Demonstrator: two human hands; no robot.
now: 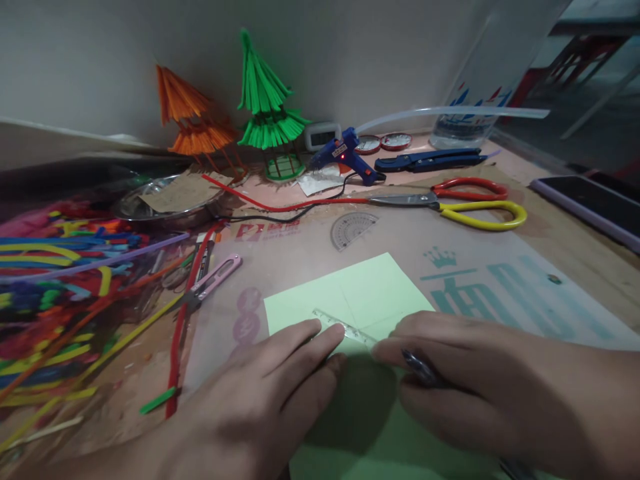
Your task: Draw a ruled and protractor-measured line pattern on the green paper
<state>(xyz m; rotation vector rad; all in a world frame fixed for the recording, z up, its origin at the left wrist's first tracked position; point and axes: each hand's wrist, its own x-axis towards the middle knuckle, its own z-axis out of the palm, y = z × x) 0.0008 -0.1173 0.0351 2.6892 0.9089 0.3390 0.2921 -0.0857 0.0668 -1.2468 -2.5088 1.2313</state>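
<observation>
A sheet of light green paper [373, 283] lies in front of me, with faint lines across its upper part. On it rests a short clear ruler [357, 333], set at a slant. My left hand [270, 387] holds the ruler down with its fingertips, the fingers close together. Closed around a dark pen [420, 368] is my right hand [455, 380], its fingertips at the ruler's right end. The pen's writing tip is hidden. A clear protractor [353, 230] lies beyond the paper.
Scissors [405, 199], a blue glue gun [345, 153], blue pliers [430, 160] and a phone [590, 203] lie farther back. Orange [187, 100] and green [267, 93] pipe-cleaner towers stand by the wall. Pink snips [217, 277] and many pipe cleaners [50, 273] lie left.
</observation>
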